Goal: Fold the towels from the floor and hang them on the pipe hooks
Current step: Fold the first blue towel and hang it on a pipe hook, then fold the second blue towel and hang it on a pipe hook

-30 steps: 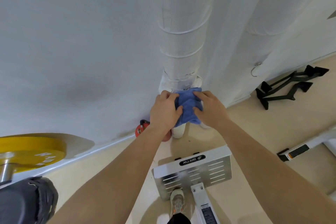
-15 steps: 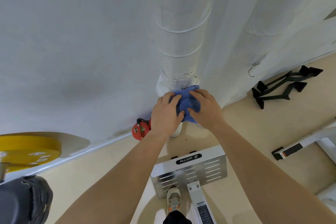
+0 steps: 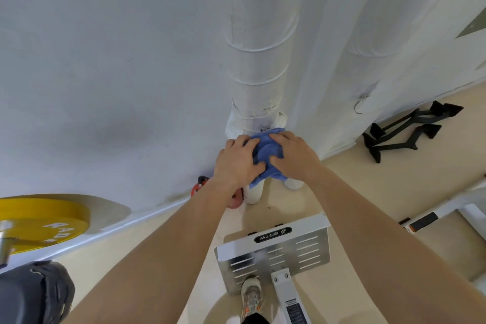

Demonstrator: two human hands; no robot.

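1. A yellow plate [image 3: 39,221] lies at the floor's [image 3: 342,179] left edge, against the wall [image 3: 105,60].
2. A red weight [image 3: 196,188] sits at the wall's foot, partly behind the left wrist.
3. A steel footplate [image 3: 289,250] stands on the floor below the hands, with a shoe [image 3: 251,297] at its near edge.
4. A bare hook [image 3: 359,107] hangs from the right pipe [image 3: 373,34]. Black handles [image 3: 405,131] lie on the floor beyond it, near the wall.
5. The blue towel [image 3: 268,152] is bunched against the foot of the middle pipe [image 3: 259,60], off the floor, and hides the pipe's base. Whether it hangs on a hook cannot be told.
6. The left hand [image 3: 238,163] grips the towel's left side, fingers curled over it and thumb pinching from below.
7. The right hand [image 3: 294,156] grips the right side, fingers curled over the top and thumb dug into the cloth. The two thumbs nearly touch.
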